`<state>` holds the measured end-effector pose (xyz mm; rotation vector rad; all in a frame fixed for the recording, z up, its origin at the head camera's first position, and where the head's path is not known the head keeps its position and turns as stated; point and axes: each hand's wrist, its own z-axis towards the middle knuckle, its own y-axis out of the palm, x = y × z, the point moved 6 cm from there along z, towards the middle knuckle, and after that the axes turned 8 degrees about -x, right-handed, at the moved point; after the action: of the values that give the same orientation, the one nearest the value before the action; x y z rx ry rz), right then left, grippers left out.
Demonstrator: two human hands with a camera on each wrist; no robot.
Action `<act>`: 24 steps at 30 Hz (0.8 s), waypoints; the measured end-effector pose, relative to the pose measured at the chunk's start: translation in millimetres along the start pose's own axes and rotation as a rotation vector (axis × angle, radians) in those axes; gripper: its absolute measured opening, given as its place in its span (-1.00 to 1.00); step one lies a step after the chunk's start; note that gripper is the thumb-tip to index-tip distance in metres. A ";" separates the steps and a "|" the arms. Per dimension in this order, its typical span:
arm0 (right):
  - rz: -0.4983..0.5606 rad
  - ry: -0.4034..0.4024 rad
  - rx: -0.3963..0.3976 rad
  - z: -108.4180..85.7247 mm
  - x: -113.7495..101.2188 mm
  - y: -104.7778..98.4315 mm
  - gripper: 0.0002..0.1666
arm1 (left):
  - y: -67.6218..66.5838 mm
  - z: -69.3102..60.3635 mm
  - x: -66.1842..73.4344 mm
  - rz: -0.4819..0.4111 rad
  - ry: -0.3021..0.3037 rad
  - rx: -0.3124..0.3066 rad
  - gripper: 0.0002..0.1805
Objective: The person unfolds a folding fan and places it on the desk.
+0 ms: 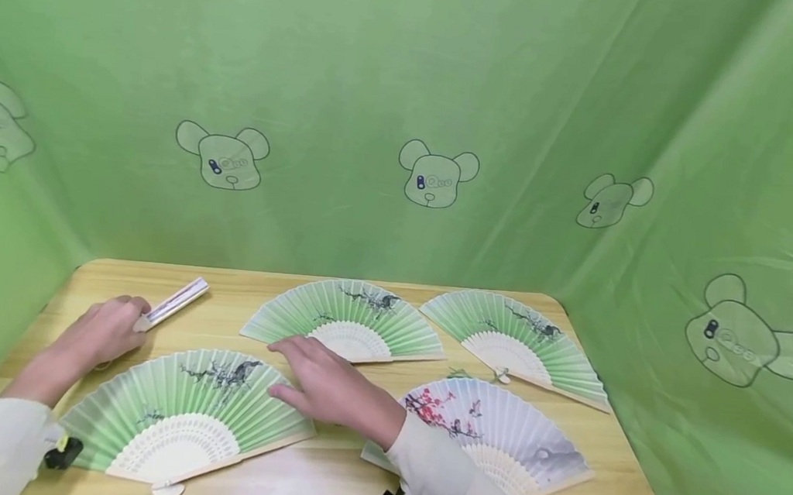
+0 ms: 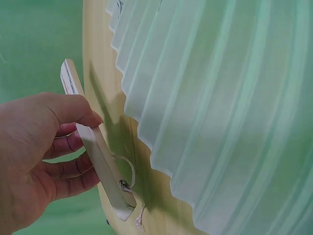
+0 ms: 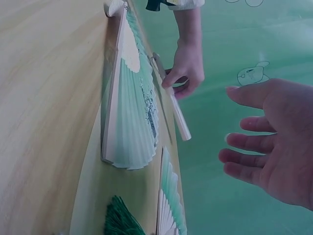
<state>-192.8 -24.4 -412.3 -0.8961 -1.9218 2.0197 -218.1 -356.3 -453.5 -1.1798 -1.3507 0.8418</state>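
My left hand (image 1: 107,327) pinches a folded hand fan (image 1: 175,304) above the table's left side. In the left wrist view the folded fan (image 2: 100,156) sits between thumb and fingers, a cord hanging from its lower end. Below and right of that hand lies a spread green fan (image 1: 217,396) with a dark branch print. My right hand (image 1: 330,386) hovers with nothing in it, fingers loosely extended, between this fan and another spread green fan (image 1: 356,314) at the back. The right wrist view shows the right hand (image 3: 269,142) with fingers apart, touching nothing.
A third spread green fan (image 1: 515,338) lies at the back right. In front of it a white and grey fan (image 1: 528,437) with red blossoms is partly covered by the right sleeve. A green tassel (image 3: 120,218) lies on the wooden table (image 1: 280,479). Green cloth walls (image 1: 329,219) surround the table.
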 end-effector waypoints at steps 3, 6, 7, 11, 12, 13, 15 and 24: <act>0.037 0.027 -0.004 3.1 3.2 1.3 -0.23 | -0.3 -3.6 3.1 -0.003 -0.007 0.016 -0.44; 0.082 0.049 -0.002 6.2 6.1 1.2 -0.24 | -0.8 -7.1 8.8 -0.010 -0.008 0.029 -0.44; 0.093 0.054 -0.001 7.2 6.7 0.8 -0.25 | -0.9 -8.3 11.0 -0.012 -0.007 0.031 -0.44; 0.125 0.053 -0.001 11.7 7.0 -0.7 -0.25 | -2.7 -12.8 19.8 -0.007 0.002 0.060 -0.43; 0.133 0.054 -0.004 12.8 7.0 -0.9 -0.25 | -3.7 -13.8 21.8 0.001 0.007 0.073 -0.44; 0.141 0.057 -0.008 13.9 7.0 -0.9 -0.25 | -4.6 -14.9 23.7 0.008 0.010 0.086 -0.44; 0.163 0.065 -0.017 16.1 7.1 -0.8 -0.25 | -6.2 -16.7 27.4 0.015 0.017 0.107 -0.46; 0.233 0.064 -0.010 27.2 7.6 4.4 -0.27 | -8.2 -24.5 39.9 0.031 0.039 0.167 -0.48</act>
<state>-212.9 -43.4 -419.7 -1.2221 -1.8699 2.0773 -191.8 -323.7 -431.3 -1.0834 -1.2084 0.9305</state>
